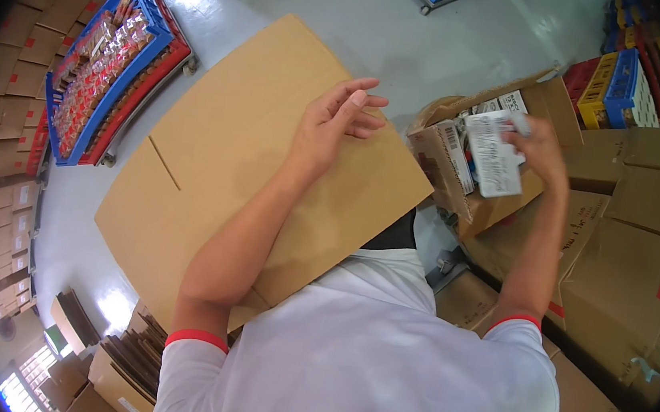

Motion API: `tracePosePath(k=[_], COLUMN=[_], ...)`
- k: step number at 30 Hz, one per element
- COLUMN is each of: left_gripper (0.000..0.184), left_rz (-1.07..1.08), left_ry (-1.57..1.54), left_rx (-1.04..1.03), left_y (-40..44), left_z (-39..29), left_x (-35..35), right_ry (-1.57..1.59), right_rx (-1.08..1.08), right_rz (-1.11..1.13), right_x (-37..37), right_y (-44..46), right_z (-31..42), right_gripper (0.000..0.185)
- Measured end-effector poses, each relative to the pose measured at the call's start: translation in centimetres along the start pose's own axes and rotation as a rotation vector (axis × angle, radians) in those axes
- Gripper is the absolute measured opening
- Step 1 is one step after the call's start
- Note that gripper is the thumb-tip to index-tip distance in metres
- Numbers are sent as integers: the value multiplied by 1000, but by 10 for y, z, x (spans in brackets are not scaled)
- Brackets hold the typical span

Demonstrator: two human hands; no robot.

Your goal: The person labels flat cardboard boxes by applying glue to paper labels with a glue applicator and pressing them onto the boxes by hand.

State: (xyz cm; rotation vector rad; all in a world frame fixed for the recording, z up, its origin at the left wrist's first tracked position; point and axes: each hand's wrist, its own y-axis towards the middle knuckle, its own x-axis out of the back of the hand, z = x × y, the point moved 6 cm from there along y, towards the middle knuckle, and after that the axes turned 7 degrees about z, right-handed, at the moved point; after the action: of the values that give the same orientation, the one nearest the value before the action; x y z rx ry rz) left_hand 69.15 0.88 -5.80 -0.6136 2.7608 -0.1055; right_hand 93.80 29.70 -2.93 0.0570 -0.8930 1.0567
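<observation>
A large flat cardboard sheet [226, 123] lies across the front of my body, under my left forearm. Above its far right edge, my left hand [335, 122] is open, its fingers stretched out and holding nothing. My right hand [543, 152] grips a white rectangular pack with dark print [492, 159]; whether it is a label stack or a small box I cannot tell. That pack is over an open cardboard box [440, 149], which contains several white printed packs [461, 157]. The pack covers part of the box's contents, and my right fingertips are slightly blurred.
Stacked cartons [621, 269] with red labels stand close on my right. On the left, a blue crate [111, 70] of wrapped goods sits on a red wheeled one. More cartons [2, 115] line the left wall, and folded cardboard [124, 361] leans at lower left.
</observation>
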Motion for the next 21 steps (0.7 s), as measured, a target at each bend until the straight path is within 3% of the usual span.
tracePosePath(k=[3, 5, 6, 9, 12, 14, 16, 18, 20, 21], left_gripper=[47, 46, 46, 45, 43, 43, 42, 44, 57, 57], left_rz=[34, 43, 49, 54, 61, 68, 43, -3, -44, -81], left_ry=[53, 90, 93, 123, 105, 108, 134, 162, 497, 509], left_rx=[-14, -22, -22, -50, -38, -47, -80, -112, -334, -326], left_y=[-1, -3, -2, -2, -3, -3, -6, -13, -30, -36], left_z=[0, -2, 0, 4, 7, 6, 2, -8, -46, -57], left_x=[-5, -8, -8, -3, 0, 1, -2, -7, -27, -34], right_ry=[56, -346, -342, -400, -210, 73, 98, 86, -58, -78], right_rx=[8, -116, -119, 61, 125, -193, -110, 24, 59, 234], right_rz=[77, 148, 144, 0, -88, 77, 23, -220, -327, -377], right_x=[-55, -84, -88, -76, -54, -44, -31, -8, -5, -18], right_y=[45, 55, 58, 61, 49, 35, 19, -6, -30, -38], right_z=[-31, -29, -37, -44, -45, -51, -28, 31, 99, 131], right_gripper=[22, 23, 23, 29, 28, 24, 20, 19, 15, 14])
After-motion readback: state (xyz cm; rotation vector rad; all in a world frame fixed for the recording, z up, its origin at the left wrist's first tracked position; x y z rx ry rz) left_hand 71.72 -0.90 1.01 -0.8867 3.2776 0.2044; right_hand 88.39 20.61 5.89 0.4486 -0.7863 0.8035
